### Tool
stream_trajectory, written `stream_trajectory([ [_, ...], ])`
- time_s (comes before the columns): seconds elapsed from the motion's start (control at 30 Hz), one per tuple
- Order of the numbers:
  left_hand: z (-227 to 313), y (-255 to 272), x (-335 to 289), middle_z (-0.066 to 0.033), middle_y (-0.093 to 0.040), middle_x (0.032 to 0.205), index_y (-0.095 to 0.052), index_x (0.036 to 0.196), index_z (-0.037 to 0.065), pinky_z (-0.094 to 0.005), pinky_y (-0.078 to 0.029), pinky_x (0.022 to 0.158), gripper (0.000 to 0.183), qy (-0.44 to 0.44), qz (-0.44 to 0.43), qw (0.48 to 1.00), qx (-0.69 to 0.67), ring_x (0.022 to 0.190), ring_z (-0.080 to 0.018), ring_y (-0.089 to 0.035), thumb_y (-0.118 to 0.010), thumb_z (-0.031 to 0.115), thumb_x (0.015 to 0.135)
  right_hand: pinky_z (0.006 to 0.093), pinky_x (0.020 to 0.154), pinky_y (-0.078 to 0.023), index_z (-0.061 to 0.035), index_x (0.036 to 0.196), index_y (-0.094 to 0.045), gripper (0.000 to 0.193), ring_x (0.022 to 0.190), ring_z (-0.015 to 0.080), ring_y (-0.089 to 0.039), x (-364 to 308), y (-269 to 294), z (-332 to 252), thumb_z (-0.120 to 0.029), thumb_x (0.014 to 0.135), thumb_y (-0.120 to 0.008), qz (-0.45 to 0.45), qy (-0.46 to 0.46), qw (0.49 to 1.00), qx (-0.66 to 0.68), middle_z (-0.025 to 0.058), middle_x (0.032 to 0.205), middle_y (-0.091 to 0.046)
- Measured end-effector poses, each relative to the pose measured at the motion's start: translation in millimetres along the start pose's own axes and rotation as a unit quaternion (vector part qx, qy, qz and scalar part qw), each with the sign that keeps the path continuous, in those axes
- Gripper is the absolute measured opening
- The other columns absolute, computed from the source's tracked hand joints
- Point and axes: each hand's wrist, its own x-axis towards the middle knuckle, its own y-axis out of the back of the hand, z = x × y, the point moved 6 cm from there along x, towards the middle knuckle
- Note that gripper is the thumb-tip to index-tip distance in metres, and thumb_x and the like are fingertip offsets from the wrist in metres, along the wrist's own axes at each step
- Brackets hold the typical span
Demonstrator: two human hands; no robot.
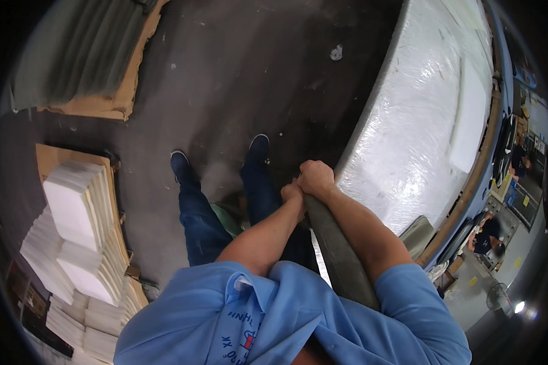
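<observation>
A long grey-green pad [341, 255], which looks like foam, is tucked against my body between my forearms. My right hand [316, 177] is closed at the pad's far end, its fingers curled over. Just left of it, my left hand [293, 193] is closed too, touching the right hand at the same end of the pad. The fingertips of both hands are hidden. On the right, close to my right hand, is a large flat surface wrapped in clear plastic film [402, 128].
White foam pieces [76, 201] stand in stacks on cardboard at the left. Dark grey padded pieces [79, 55] lie on cardboard [119, 103] at the upper left. Another grey-green pad [417, 234] rests by the wrapped surface. People work at the far right. A crumpled scrap [336, 52] lies on the floor.
</observation>
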Motion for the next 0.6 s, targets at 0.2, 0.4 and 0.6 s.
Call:
stream_trajectory([
  [0.2,13,-35,64,-0.0153,-0.075,0.106,-0.076,0.1,0.0,-0.0444,-0.055,0.076,0.03,-0.009,-0.057,0.998,0.025,0.093,-0.0318,-0.073,-0.066,0.028,0.094,0.0477,0.086,-0.059,-0.0044,0.085,-0.077,0.019,0.094,0.0386,-0.073,17,7,-11,-0.02,0.078,-0.07,-0.072,-0.013,0.997,-0.008,0.0203,0.093,-0.075],
  [0.4,0,2,21,-0.0172,-0.077,0.103,-0.077,0.095,-0.001,-0.0444,-0.057,0.071,0.029,0.019,0.057,0.989,0.133,0.091,-0.0304,-0.075,-0.064,0.025,0.097,0.0472,0.084,-0.059,-0.0072,0.086,-0.077,0.016,0.091,0.0394,-0.073,5,0,3,-0.019,0.078,-0.068,0.022,-0.015,1.0,0.011,0.0203,0.091,-0.074],
  [0.6,3,-9,32,-0.0145,-0.073,0.113,-0.072,0.109,0.001,-0.0442,-0.056,0.08,0.035,-0.018,0.025,0.981,0.19,0.1,-0.0298,-0.072,-0.06,0.033,0.101,0.0481,0.08,-0.06,-0.0081,0.084,-0.076,0.014,0.087,0.0406,-0.073,1,-5,-6,-0.018,0.079,-0.067,0.041,0.026,0.999,0.01,0.0208,0.089,-0.074],
])
